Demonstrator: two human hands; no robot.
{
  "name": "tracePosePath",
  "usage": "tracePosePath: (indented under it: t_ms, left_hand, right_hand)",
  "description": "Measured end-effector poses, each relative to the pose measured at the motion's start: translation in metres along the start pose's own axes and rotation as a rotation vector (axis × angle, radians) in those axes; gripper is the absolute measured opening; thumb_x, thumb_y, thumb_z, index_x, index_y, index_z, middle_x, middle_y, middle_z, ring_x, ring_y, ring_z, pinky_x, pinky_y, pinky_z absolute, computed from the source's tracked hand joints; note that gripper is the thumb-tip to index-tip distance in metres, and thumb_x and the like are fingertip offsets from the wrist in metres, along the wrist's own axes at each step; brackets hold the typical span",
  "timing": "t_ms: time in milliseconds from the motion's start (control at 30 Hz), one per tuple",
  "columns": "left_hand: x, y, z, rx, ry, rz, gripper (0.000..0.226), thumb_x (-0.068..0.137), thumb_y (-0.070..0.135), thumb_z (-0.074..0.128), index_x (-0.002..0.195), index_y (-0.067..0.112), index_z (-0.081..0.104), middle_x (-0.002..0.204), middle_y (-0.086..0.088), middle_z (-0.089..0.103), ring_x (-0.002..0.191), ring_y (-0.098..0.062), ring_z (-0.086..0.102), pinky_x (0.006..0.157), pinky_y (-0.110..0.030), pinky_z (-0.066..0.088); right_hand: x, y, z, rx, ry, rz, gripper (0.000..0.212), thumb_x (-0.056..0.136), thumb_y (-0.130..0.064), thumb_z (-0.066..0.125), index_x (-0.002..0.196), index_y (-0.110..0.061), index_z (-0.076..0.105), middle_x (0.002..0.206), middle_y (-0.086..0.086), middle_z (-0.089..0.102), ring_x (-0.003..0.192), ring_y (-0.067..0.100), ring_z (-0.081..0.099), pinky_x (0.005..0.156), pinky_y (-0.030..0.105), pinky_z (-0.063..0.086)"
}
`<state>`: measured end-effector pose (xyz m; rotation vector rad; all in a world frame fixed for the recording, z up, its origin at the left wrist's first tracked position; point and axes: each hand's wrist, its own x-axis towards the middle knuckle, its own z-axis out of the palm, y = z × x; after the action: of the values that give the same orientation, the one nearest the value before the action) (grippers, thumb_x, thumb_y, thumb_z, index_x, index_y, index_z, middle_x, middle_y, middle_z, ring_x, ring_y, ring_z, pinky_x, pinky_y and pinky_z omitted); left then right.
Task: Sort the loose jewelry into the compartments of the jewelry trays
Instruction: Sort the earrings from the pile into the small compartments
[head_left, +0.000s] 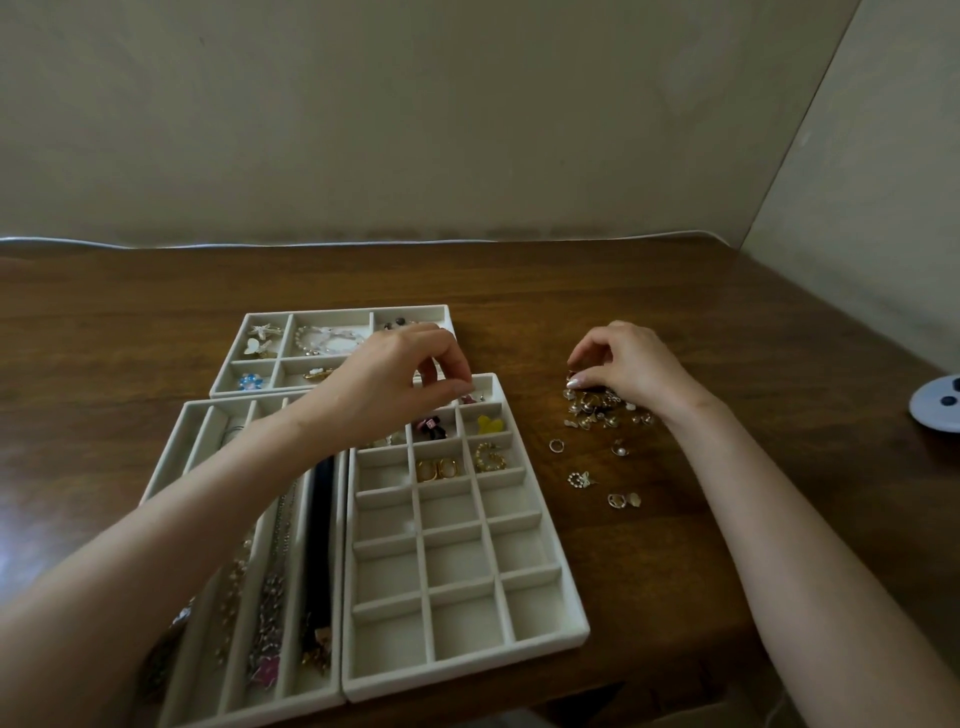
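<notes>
The light is dim, warm and flat, and colours look muted. A pale bluish sheen glares off the worktop (519, 280) at its left edge, and a thin bright line runs along its far edge. Shadows are soft, faint on the wood and darker inside the compartments of the trays (467, 669). The picture is soft throughout, so the jewelry (602, 410) shows only as small glints without fine detail. Wide-angle distortion bows the worktop's far edge. The forearms (156, 545) are stretched and blurred toward the bottom corners.
</notes>
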<state>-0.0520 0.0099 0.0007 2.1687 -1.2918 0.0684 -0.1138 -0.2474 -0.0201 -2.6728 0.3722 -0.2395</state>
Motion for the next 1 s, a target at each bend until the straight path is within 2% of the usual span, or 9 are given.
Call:
tracePosePath:
  t_ms: [133,267,467,600,733,833,1000]
  left_hand:
    - [0.0,-0.001,0.001,0.002,0.001,0.003,0.003,0.085,0.021,0.063,0.088,0.022,0.064,0.087,0.016,0.059,0.078,0.0,0.056,0.068,-0.012,0.046]
    - [0.001,-0.002,0.001,-0.001,-0.007,0.0,0.004,0.086,0.021,0.063,0.089,0.023,0.063,0.088,0.016,0.06,0.078,0.001,0.057,0.068,-0.012,0.047]
    - [0.001,-0.001,0.003,-0.022,0.013,-0.011,0.008,0.085,0.023,0.063,0.092,0.025,0.06,0.091,0.013,0.061,0.079,0.0,0.058,0.066,-0.012,0.047]
    - [0.001,0.002,0.005,-0.09,0.057,-0.042,0.017,0.083,0.027,0.065,0.096,0.024,0.054,0.092,0.012,0.062,0.078,0.0,0.057,0.064,-0.013,0.047]
    - [0.0,0.008,0.009,-0.156,0.064,-0.07,0.034,0.075,0.046,0.062,0.095,0.02,0.055,0.086,0.01,0.062,0.074,-0.004,0.059,0.061,-0.02,0.051]
    - [-0.001,0.007,0.011,-0.166,0.058,-0.099,0.033,0.073,0.041,0.068,0.093,0.016,0.059,0.082,0.004,0.063,0.071,-0.009,0.06,0.06,-0.027,0.053]
    - [0.0,0.007,0.008,-0.182,0.083,-0.14,0.018,0.075,0.02,0.074,0.084,0.011,0.062,0.071,0.0,0.064,0.06,-0.01,0.061,0.057,-0.026,0.053]
  right_hand:
    - [0.002,-0.003,0.003,-0.055,0.017,0.017,0.012,0.08,-0.024,0.072,0.089,-0.023,0.064,0.102,-0.005,0.053,0.099,0.012,0.05,0.087,0.034,0.047]
    - [0.001,-0.003,0.004,0.004,0.003,0.0,0.013,0.081,-0.018,0.071,0.085,-0.022,0.059,0.098,-0.006,0.057,0.094,0.011,0.055,0.077,0.027,0.046]
    - [-0.008,-0.02,0.003,0.415,0.107,-0.085,0.013,0.078,-0.01,0.074,0.077,-0.018,0.063,0.086,-0.002,0.066,0.084,0.009,0.062,0.077,0.025,0.052]
    - [-0.02,-0.042,0.006,0.652,-0.013,-0.216,0.011,0.077,-0.005,0.073,0.079,-0.013,0.066,0.082,0.002,0.069,0.078,0.012,0.067,0.071,0.022,0.054]
    - [-0.027,-0.059,0.015,0.723,-0.088,-0.288,0.01,0.077,-0.001,0.072,0.083,-0.007,0.066,0.084,0.005,0.068,0.078,0.012,0.067,0.071,0.023,0.055]
    - [-0.032,-0.068,0.021,0.809,-0.158,-0.332,0.012,0.076,0.002,0.072,0.086,-0.001,0.066,0.084,0.007,0.068,0.076,0.016,0.068,0.068,0.025,0.056]
    - [-0.032,-0.067,0.021,0.901,-0.163,-0.341,0.013,0.079,0.008,0.065,0.091,0.001,0.065,0.086,0.009,0.069,0.075,0.018,0.07,0.067,0.027,0.058]
